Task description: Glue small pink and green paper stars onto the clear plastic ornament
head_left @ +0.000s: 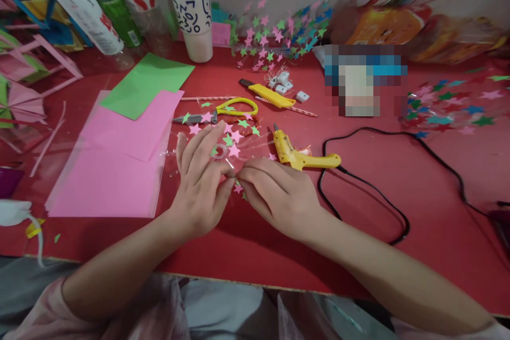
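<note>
My left hand point(201, 180) lies flat with its fingers spread on a clear plastic piece point(223, 151) cut into strips and dotted with small pink and green paper stars. My right hand point(274, 191) is beside it, fingers pinched together at the tip of one strip, thumb meeting the left thumb. What the pinch holds is too small to make out. A yellow glue gun point(303, 156) lies just beyond my right hand, with its black cord point(366, 186) looping to the right. Yellow-handled scissors point(229, 109) lie just past my left hand.
Pink paper sheets point(111, 170) and a green sheet point(145, 82) lie at the left. A yellow utility knife point(271, 94), plastic bottles point(91, 10), a white cup point(195, 10) and star-covered plastic pieces point(279, 32) stand farther back. More stars point(454, 103) lie right. The red table's front edge point(239, 276) is near me.
</note>
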`<act>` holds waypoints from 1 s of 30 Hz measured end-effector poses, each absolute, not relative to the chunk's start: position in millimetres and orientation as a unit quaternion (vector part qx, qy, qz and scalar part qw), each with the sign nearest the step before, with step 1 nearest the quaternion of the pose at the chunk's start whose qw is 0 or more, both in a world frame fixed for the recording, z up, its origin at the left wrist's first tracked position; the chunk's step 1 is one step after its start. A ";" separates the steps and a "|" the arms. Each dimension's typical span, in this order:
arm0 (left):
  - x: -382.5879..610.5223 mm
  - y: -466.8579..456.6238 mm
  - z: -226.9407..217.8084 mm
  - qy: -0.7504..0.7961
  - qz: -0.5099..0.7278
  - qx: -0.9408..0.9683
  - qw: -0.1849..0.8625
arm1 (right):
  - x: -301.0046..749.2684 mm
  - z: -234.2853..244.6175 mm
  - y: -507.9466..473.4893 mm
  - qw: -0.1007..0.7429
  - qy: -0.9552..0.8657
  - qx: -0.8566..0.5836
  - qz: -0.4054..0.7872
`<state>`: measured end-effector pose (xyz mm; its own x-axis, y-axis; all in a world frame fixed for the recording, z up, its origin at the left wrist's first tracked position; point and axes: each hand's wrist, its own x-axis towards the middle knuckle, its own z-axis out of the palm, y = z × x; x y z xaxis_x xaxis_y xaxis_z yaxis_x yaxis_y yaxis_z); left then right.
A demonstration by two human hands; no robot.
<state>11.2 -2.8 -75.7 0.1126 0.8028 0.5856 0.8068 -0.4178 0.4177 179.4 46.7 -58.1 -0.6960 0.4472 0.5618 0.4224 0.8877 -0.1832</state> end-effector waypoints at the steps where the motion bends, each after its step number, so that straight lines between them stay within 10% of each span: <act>1: 11.0 -2.8 -74.7 -0.542 -0.388 -0.745 -0.001 | 179.4 -57.8 46.5 0.309 -0.921 -0.236 0.021; 30: 3.0 -0.2 -69.3 -0.546 -0.390 -0.742 0.016 | 181.7 -58.6 46.1 0.282 -0.930 -0.234 -0.032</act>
<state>3.0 -0.2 -69.3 0.1008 0.7969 0.5956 0.8220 -0.4040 0.4014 181.7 46.1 -58.6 -0.7317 0.4168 0.5394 0.4533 0.8885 -0.0717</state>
